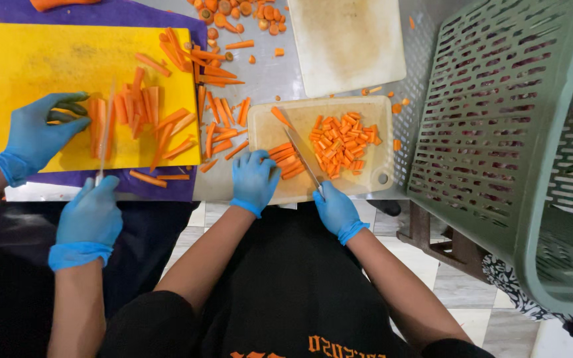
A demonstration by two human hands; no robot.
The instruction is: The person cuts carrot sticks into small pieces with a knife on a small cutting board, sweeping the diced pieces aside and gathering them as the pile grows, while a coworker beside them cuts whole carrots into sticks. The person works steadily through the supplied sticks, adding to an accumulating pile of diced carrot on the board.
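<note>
Head view: left hand (254, 180) pinning carrot sticks (285, 161) flat on the pale cutting board (263, 122), fingers (260, 159) curled back, clear of the blade. Right hand (337, 211) closed around the knife (303, 159), angled across the sticks beside the diced carrot pile (343, 142).

A steel worktop (266, 76) carries a beige cutting board (260, 126). Left of it lies a purple mat (121, 13) under a yellow board (28, 59); behind it, a white board (346, 40); between them, loose carrot sticks (223, 109) and what look like carrot ends (240, 12).
</note>
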